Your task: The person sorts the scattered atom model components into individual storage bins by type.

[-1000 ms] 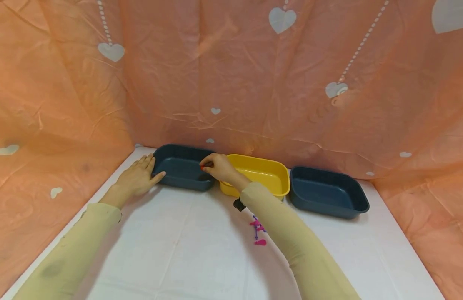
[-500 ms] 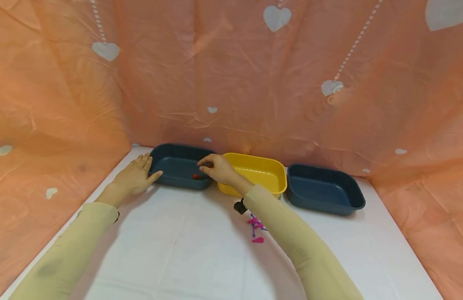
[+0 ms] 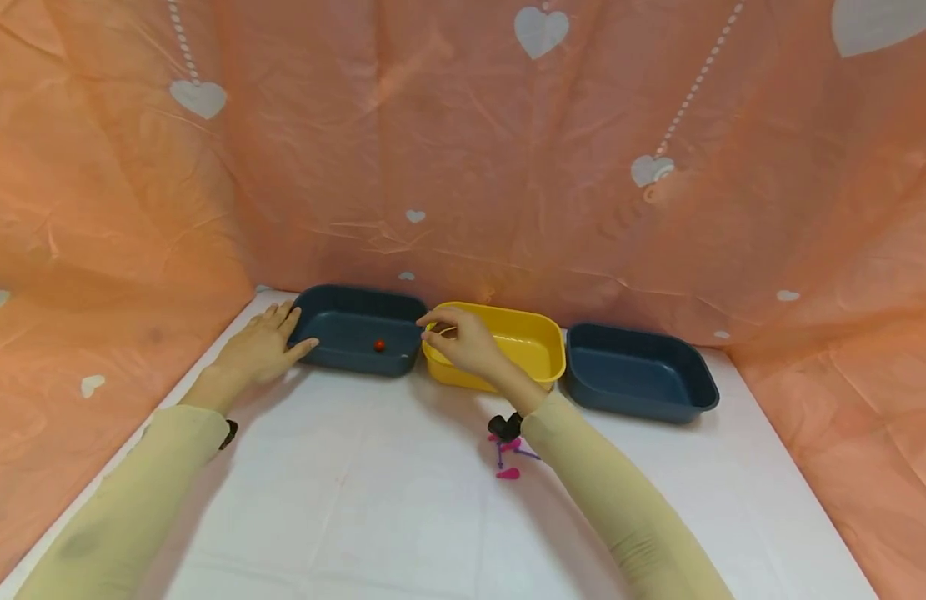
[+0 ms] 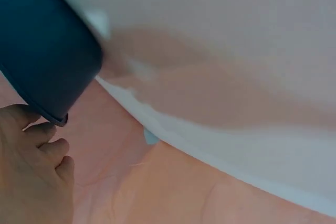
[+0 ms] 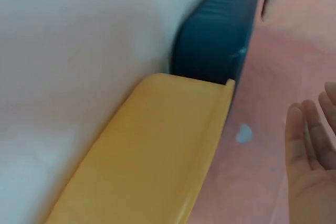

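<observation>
At the left end of the row stands a dark blue tray (image 3: 342,362) with a small red ball-like piece (image 3: 379,344) on its floor. My left hand (image 3: 256,354) rests at this tray's left rim, fingers extended and thumb along the front edge. In the left wrist view the fingertips (image 4: 39,124) meet the rim's corner. My right hand (image 3: 466,340) hovers over the left part of the yellow tray (image 3: 463,379), fingers loosely bent and holding nothing. The right wrist view shows that hand (image 5: 315,166) with its fingers parted, beside the yellow tray's wall.
Another dark blue tray (image 3: 635,404) stands at the right of the row. Several small pink and purple pieces (image 3: 508,458) lie on the white tabletop (image 3: 402,517), partly behind the right wrist's black band (image 3: 505,427). An orange-pink cloth (image 3: 470,167) with hearts hangs behind.
My right hand let go of the red piece, which dropped into the left blue tray. The hand then drew back rightward over the yellow tray. My left hand stayed at the rim.
</observation>
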Demonstrator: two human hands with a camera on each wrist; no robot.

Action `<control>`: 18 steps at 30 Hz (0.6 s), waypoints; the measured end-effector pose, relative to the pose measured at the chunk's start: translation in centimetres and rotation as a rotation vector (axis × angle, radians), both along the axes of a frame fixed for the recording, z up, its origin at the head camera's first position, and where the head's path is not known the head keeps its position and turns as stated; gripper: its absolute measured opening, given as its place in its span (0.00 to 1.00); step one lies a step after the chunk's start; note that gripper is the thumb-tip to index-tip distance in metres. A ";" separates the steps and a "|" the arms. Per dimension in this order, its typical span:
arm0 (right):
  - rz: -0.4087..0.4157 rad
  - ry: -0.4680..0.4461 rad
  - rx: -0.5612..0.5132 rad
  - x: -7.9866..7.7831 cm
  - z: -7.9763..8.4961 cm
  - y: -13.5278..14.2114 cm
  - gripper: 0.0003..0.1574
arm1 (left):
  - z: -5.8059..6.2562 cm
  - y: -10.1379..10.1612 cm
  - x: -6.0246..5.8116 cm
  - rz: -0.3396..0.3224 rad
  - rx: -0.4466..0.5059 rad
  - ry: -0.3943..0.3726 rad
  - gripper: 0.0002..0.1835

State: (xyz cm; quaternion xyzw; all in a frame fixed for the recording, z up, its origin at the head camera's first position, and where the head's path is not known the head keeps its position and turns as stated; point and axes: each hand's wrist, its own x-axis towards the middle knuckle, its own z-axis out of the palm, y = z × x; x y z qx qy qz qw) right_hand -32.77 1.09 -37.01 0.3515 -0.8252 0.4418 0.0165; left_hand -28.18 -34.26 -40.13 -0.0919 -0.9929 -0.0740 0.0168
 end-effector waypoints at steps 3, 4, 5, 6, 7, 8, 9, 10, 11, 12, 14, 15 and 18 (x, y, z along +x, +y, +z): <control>-0.013 0.036 -0.029 0.7 -0.1 1.5 0.16 | 0.1 0.6 0.0 -0.018 0.006 0.055 0.44; -0.019 0.047 -0.036 0.9 -0.2 2.1 0.16 | 0.1 0.9 0.1 -0.022 0.016 0.072 0.43; -0.025 0.054 -0.041 1.2 -0.2 2.7 0.16 | 0.1 1.3 0.1 -0.025 0.027 0.088 0.42; -0.033 0.058 -0.044 1.6 -0.3 3.3 0.17 | 0.1 1.8 0.2 -0.027 0.042 0.102 0.41; -0.040 0.061 -0.046 1.9 -0.4 3.8 0.17 | 0.1 2.2 0.2 -0.029 0.056 0.112 0.40; -0.048 0.064 -0.047 2.2 -0.5 4.5 0.17 | 0.1 2.8 0.3 -0.031 0.073 0.121 0.40; -0.057 0.063 -0.046 2.6 -0.6 5.1 0.17 | 0.1 3.3 0.3 -0.032 0.087 0.125 0.40; -0.067 0.069 -0.040 2.9 -0.8 5.7 0.17 | 0.0 3.9 0.3 -0.034 0.098 0.130 0.40; -0.075 0.073 -0.038 3.2 -0.9 6.2 0.17 | 0.0 4.5 0.3 -0.040 0.111 0.134 0.41; -0.082 0.076 -0.033 3.5 -1.0 6.8 0.17 | -0.1 5.2 0.4 -0.047 0.127 0.139 0.41; -0.095 0.078 -0.022 4.1 -1.3 7.8 0.16 | -0.1 6.5 0.3 -0.067 0.155 0.154 0.41; -0.100 0.074 -0.015 4.4 -1.4 8.3 0.17 | -0.1 7.2 0.3 -0.076 0.166 0.160 0.42; -0.108 0.068 0.012 5.1 -1.9 9.6 0.17 | -0.2 9.3 0.1 -0.100 0.189 0.182 0.42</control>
